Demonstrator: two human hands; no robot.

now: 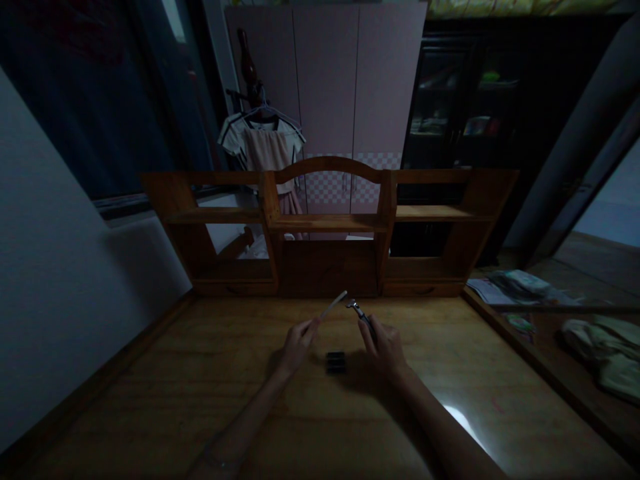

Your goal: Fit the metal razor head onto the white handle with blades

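A home — pink wardrobe [327, 80], hung clothes [270, 152]

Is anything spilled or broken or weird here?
I see nothing spilled or broken. The left hand holds a thin pale stick, the right hand a razor, and small black pieces lie neatly on the table. Only the cloth at far right looks messy, because it's all crumpled.

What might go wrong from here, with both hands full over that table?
1. The white stick in the left hand points close to the razor's head, so the two might knock together.
2. The small dark pieces lie loose-looking on the table between the hands; the right hand could brush them aside if lowered.
3. The dim light could hide a poor grip.
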